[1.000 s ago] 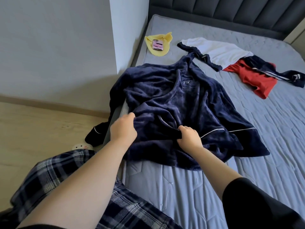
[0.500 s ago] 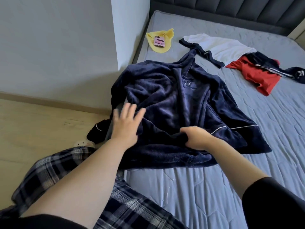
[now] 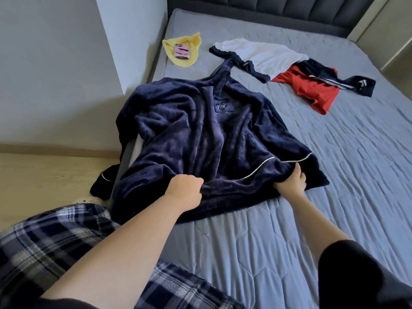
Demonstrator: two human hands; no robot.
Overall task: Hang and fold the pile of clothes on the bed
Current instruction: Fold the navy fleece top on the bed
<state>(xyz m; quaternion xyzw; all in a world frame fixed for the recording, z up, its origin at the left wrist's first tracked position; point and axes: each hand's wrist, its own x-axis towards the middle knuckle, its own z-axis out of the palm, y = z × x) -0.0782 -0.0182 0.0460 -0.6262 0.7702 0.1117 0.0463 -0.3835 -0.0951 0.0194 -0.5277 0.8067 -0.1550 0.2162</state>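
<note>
Two hands hold the near edge of the blue robe point(image 3: 200, 130). My left hand point(image 3: 186, 190) is a tight fist around the soft hem. My right hand point(image 3: 289, 184) grips the hem by the white stripe. The robe lies spread on the bed point(image 3: 334, 175), with one sleeve hanging off the side. Past the robe lie a white shirt point(image 3: 263, 54), red clothes point(image 3: 312, 90) and a yellow cloth point(image 3: 191, 60) with a phone point(image 3: 181, 51) on top.

Navy robe point(image 3: 200, 134), white piping. Grey-blue quilted bed cover point(image 3: 334, 175). Yellow cloth point(image 3: 192, 46). Pink phone case point(image 3: 182, 51), possibly dark-striped. White top point(image 3: 263, 54), navy trim. Red garment point(image 3: 312, 92). Navy-and-white plaid trousers point(image 3: 44, 248). Black sleeve point(image 3: 356, 275).
</note>
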